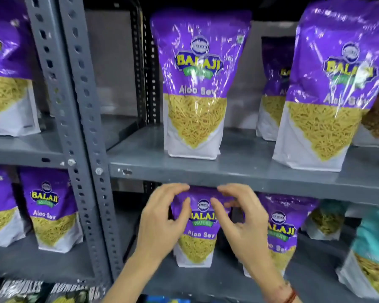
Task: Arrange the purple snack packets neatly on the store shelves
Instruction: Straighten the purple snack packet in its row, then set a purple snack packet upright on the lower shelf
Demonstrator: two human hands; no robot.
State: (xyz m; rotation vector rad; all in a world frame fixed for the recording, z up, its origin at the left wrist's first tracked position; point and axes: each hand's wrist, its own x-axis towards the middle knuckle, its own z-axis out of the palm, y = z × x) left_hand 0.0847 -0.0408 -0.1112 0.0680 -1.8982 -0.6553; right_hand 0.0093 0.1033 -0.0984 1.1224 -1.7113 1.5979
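Observation:
A purple snack packet point(198, 237) stands upright on the lower grey shelf point(206, 278), just under the edge of the shelf above. My left hand point(162, 221) curls around its left side and my right hand point(239, 224) around its right side. Fingers of both hands are apart and hover at the packet's upper corners; whether they touch it is unclear. Another purple packet point(282, 228) stands right beside it, partly hidden by my right hand. On the upper shelf point(184, 167) two more purple packets point(196, 88) point(328, 90) stand upright.
A perforated grey upright post point(83, 132) divides the rack. Left bay holds further purple packets point(49, 208) point(7, 68). Teal packets point(372, 254) stand at the lower right. Dark packets point(31, 289) lie at the bottom left. Bare shelf surface lies left of the middle packets.

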